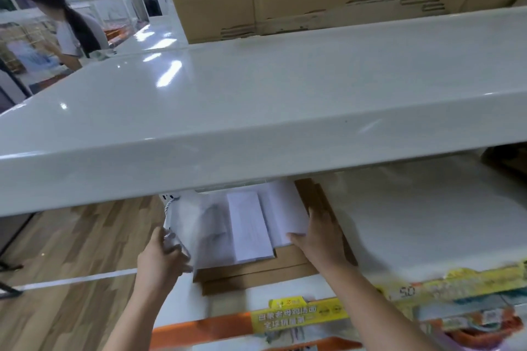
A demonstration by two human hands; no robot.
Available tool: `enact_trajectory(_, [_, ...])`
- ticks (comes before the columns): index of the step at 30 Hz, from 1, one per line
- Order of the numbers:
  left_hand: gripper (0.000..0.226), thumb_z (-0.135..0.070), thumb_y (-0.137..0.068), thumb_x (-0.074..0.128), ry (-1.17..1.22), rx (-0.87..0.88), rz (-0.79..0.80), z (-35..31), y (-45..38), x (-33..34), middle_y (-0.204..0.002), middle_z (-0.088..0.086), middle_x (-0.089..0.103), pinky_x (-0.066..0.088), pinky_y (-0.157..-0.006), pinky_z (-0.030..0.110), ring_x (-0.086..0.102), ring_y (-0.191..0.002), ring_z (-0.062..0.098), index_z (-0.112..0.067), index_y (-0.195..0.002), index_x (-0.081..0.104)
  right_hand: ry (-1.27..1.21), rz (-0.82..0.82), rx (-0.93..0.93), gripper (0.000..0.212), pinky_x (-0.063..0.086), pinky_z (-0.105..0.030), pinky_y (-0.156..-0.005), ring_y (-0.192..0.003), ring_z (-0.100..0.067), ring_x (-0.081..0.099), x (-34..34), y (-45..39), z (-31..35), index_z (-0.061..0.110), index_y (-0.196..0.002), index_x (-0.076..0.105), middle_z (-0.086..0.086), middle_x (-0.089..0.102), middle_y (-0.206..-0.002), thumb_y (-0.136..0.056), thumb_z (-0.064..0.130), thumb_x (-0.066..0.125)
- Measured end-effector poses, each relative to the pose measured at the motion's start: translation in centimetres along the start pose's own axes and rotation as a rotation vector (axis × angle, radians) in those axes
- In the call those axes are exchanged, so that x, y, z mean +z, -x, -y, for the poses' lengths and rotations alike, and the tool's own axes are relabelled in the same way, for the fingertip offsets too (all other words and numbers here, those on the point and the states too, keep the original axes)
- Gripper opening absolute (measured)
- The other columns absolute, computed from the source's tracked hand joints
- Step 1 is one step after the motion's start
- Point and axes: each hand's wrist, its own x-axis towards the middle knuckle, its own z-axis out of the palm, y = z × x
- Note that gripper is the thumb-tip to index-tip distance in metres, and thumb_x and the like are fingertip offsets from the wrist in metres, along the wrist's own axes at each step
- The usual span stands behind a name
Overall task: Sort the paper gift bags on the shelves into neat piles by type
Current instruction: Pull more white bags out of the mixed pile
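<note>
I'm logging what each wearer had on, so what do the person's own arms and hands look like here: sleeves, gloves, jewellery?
Both forearms are bare as far as the frame shows, with no sleeve in view. The left hand and right hand wear no gloves; no watch, ring or bracelet shows, though the picture is somewhat blurred.

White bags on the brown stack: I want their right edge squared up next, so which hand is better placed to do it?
The right hand, probably. It already lies against the right edge of the white bags, above the brown bags. The left hand is at the opposite side, its grip on the cord handles.
</note>
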Motion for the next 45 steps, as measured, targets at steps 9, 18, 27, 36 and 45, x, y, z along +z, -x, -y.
enact_trajectory(9, [0.019,-0.004,-0.096,0.042,0.194,0.038,0.009,0.8,0.2,0.7,-0.085,0.009,0.072,0.055,-0.07,0.043,0.071,-0.066,0.028,-0.009,-0.112,0.052,-0.225,-0.019,0.037,0.038,0.044,-0.028,-0.069,-0.101,-0.028,0.063,-0.9,0.1,0.2,0.012,-0.13,0.04,-0.011,0.06,-0.124,-0.094,0.015,0.05])
enact_trajectory(18, [0.035,0.01,-0.087,0.039,0.588,0.078,0.009,-0.9,1.2,2.1,-0.067,0.015,0.066,0.056,-0.049,0.025,0.068,-0.052,0.028,-0.011,-0.108,0.058,-0.441,-0.176,0.196,0.044,0.046,-0.031,-0.077,-0.105,-0.036,0.061,-4.8,1.6,-6.1,0.013,-0.134,0.042,-0.017,0.056,-0.133,-0.091,0.002,0.043])
enact_trajectory(27, [0.034,0.011,-0.091,0.039,0.672,0.166,0.166,-3.3,3.5,4.8,-0.062,0.007,0.059,0.054,-0.047,0.022,0.06,-0.044,0.012,-0.011,-0.112,0.055,-0.817,-0.395,0.239,0.045,0.06,-0.034,-0.067,-0.084,-0.018,0.061,-7.8,4.9,-11.0,0.018,-0.131,0.046,-0.011,0.055,-0.12,-0.094,-0.005,0.038])
enact_trajectory(36, [0.028,0.002,-0.098,0.034,0.796,0.132,0.158,-6.7,7.0,9.5,-0.066,0.009,0.069,0.055,-0.048,0.023,0.068,-0.05,0.023,-0.012,-0.115,0.051,-0.86,-0.555,0.184,0.04,0.056,-0.023,-0.059,-0.084,-0.014,0.061,-11.7,6.6,-17.3,0.027,-0.118,0.047,-0.002,0.051,-0.119,-0.094,-0.004,0.039])
enact_trajectory(45, [0.024,0.0,-0.095,0.046,0.802,0.046,0.162,-10.4,15.5,17.7,-0.078,0.007,0.064,0.053,-0.061,0.026,0.061,-0.059,0.014,-0.013,-0.112,0.059,-0.926,-0.552,0.189,0.039,0.055,-0.024,-0.055,-0.091,-0.028,0.061,-17.4,7.1,-28.4,0.025,-0.118,0.049,0.0,0.057,-0.107,-0.093,-0.005,0.042])
